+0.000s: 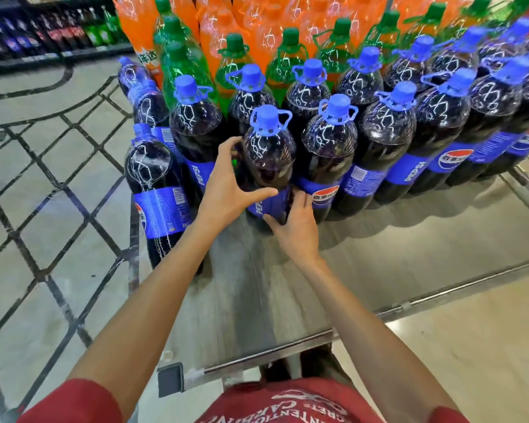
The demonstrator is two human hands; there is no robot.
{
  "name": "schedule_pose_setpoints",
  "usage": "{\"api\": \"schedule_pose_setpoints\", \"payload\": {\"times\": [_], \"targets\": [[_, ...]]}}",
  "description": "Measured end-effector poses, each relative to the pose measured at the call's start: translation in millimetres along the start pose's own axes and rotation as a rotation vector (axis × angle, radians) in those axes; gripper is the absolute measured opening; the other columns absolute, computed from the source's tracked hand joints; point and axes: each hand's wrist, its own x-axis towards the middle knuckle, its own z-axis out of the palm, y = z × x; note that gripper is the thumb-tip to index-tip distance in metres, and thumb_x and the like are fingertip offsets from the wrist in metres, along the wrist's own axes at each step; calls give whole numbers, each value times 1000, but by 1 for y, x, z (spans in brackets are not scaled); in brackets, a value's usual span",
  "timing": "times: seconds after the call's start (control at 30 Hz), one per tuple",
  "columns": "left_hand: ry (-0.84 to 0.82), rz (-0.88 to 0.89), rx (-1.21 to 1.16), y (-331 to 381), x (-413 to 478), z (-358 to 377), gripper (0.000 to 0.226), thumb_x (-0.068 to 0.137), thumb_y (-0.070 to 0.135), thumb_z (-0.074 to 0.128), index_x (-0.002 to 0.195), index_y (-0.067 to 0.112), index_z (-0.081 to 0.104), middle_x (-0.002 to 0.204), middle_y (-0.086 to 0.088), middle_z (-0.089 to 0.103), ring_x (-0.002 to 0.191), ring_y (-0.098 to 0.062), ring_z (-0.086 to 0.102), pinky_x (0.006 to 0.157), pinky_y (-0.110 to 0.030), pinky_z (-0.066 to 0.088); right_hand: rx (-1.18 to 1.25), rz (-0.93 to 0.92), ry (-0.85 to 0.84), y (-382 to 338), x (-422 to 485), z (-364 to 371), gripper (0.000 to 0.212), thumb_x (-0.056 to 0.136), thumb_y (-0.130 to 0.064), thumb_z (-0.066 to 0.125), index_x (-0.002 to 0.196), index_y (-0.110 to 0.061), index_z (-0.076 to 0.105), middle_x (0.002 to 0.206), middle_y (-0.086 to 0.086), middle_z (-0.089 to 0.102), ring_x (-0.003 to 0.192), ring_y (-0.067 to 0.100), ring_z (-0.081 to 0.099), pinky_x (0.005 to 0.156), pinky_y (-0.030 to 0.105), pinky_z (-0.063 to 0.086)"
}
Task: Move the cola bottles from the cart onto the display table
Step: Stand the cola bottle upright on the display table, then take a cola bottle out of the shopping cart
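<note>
- The left grip (226,184) spreads wide round the cola bottle (269,157), thumb across the blue label and fingers curled behind the shoulder. The right grip (297,221) clasps the lower label from the other side.
- The bottle stands upright on the counter (409,254), at the front of the block and touching its neighbours.
- Large and full, it probably handles heavy, and its smooth plastic may slip. The body between both hands, or the loop at the cap (269,117), looks the surest hold.
- Behind stand more cola, then green bottles (235,59) and orange bottles (257,32). What looks like the wire cart (43,184) lies to the left.
</note>
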Motion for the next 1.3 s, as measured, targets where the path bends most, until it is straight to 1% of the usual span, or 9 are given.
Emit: {"api": "schedule_pose_setpoints", "payload": {"times": [0.13, 0.27, 0.33, 0.5, 0.7, 0.8, 0.87, 1.03, 1.3], "targets": [[57, -85, 21, 1, -16, 2, 83, 74, 43, 88, 136, 18, 38, 128, 5, 59, 115, -10, 59, 99, -26, 47, -124, -12, -131, 2, 1, -17, 75, 85, -31, 76, 146, -10, 38, 137, 11, 49, 129, 31, 48, 95, 49, 50], [41, -178, 157, -3, -40, 9, 46, 93, 53, 64, 115, 15, 51, 107, 0, 64, 99, -22, 62, 87, -40, 50, -244, -27, -301, 1, -3, -33, 79, 85, -33, 75, 149, -10, 35, 138, 16, 48, 130, 37, 47, 101, 50, 46], [-80, -170, 272, -8, -53, 18, 39, 94, 52, 59, 109, 17, 56, 105, -4, 64, 99, -27, 62, 88, -45, 51, -329, -33, -396, 3, -9, -44, 73, 88, -36, 72, 147, -9, 39, 136, 18, 48, 128, 41, 48, 102, 51, 45], [-559, -108, 760, 4, -72, 40, 48, 97, 45, 57, 132, 13, 51, 126, -16, 56, 120, -38, 55, 97, -50, 49, -555, 16, -575, 20, -37, -77, 69, 91, -43, 68, 143, -5, 43, 136, 22, 48, 128, 42, 48, 104, 48, 44], [-736, 104, 961, 73, -105, 97, 54, 98, 46, 54, 142, 16, 42, 140, -12, 48, 130, -35, 47, 101, -46, 43, -589, 189, -482, 61, -116, -150, 69, 91, -43, 67, 147, -12, 43, 143, 16, 50, 132, 35, 48, 106, 43, 45], [-783, 247, 941, 111, -133, 131, 54, 97, 46, 56, 143, 20, 44, 142, -10, 49, 132, -34, 47, 102, -45, 43, -606, 278, -395, 78, -173, -190, 61, 96, -45, 61, 145, -12, 47, 140, 15, 52, 129, 35, 50, 102, 43, 46], [-836, 347, 949, 133, -159, 154, 54, 97, 47, 55, 142, 19, 46, 141, -11, 50, 132, -34, 47, 102, -45, 44, -604, 363, -341, 87, -215, -211, 64, 96, -46, 60, 148, -14, 43, 144, 14, 48, 130, 35, 49, 102, 46, 45], [-940, 642, 950, 183, -232, 208, 51, 98, 50, 55, 138, 19, 48, 135, -12, 56, 124, -35, 54, 97, -45, 46, -542, 568, -254, 116, -328, -260, 59, 97, -44, 60, 144, -12, 43, 143, 16, 47, 132, 37, 46, 103, 48, 42], [-1098, 1084, 895, 263, -363, 285, 57, 100, 51, 50, 146, 20, 40, 137, -9, 52, 125, -33, 52, 101, -47, 46, -482, 926, -34, 154, -510, -315, 65, 98, -45, 60, 150, -11, 37, 146, 16, 43, 135, 38, 43, 105, 45, 40]]}}
